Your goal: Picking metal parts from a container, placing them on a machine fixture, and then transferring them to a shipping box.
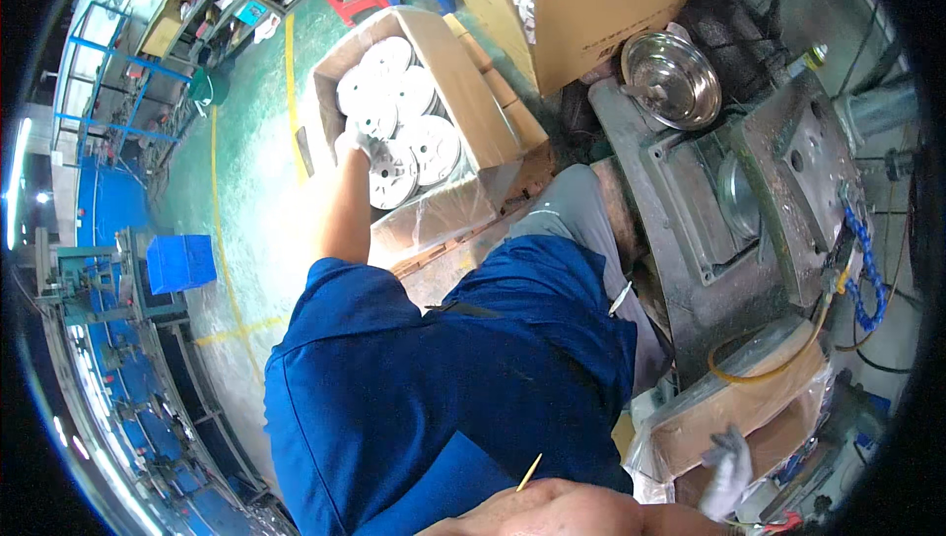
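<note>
My left hand [354,140], in a whitish glove, reaches into an open cardboard box [463,93] holding several round, pale metal discs with holes in them. Its fingers close on the edge of a disc [376,118] at the box's left side; the fingertips are small and partly hidden. Another disc [392,175] lies just beside this hand. At the lower right my right hand [727,472], also gloved and slightly blurred, hangs with fingers apart and nothing in them. It is over or beside a plastic-lined cardboard box [690,437].
A metal machine [680,240] with a tilted plate [798,181] stands to my right, with a shiny bowl [670,80] at its far end. A yellow hose [749,376] loops near the machine. Beyond is a larger carton [591,33]; a blue bin [180,263] stands left.
</note>
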Tool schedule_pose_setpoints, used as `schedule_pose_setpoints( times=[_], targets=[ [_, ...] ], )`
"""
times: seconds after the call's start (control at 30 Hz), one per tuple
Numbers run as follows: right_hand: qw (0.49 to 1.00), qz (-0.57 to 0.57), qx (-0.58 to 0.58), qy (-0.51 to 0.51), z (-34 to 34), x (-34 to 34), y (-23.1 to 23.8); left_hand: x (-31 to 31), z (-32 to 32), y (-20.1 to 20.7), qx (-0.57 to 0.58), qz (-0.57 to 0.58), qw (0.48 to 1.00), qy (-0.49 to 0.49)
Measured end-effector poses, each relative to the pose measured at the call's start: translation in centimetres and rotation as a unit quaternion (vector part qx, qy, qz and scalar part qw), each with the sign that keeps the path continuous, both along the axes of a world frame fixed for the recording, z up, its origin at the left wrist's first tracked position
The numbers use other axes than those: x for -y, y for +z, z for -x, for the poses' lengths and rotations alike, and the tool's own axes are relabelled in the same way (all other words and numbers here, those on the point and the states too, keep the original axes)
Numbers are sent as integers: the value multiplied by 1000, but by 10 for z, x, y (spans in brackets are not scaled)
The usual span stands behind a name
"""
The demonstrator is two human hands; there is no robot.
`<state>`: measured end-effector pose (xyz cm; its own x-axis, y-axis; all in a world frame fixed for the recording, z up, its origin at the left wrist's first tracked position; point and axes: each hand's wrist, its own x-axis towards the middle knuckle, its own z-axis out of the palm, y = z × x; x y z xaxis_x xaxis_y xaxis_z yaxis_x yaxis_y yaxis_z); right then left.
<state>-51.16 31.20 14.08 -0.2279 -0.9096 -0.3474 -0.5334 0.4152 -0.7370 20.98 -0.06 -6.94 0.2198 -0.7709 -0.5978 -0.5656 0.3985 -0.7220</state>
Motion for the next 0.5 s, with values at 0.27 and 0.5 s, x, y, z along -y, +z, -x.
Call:
schedule_pose_setpoints(
  times=[0.27,0.5],
  targets=[
    [998,-35,30,40,-54,57,-23,62,-68,-35,-619,520,92,582],
    [1000,-10,11,14,-75,61,-23,127,-141,-106,-654,467,78,590]
  ],
)
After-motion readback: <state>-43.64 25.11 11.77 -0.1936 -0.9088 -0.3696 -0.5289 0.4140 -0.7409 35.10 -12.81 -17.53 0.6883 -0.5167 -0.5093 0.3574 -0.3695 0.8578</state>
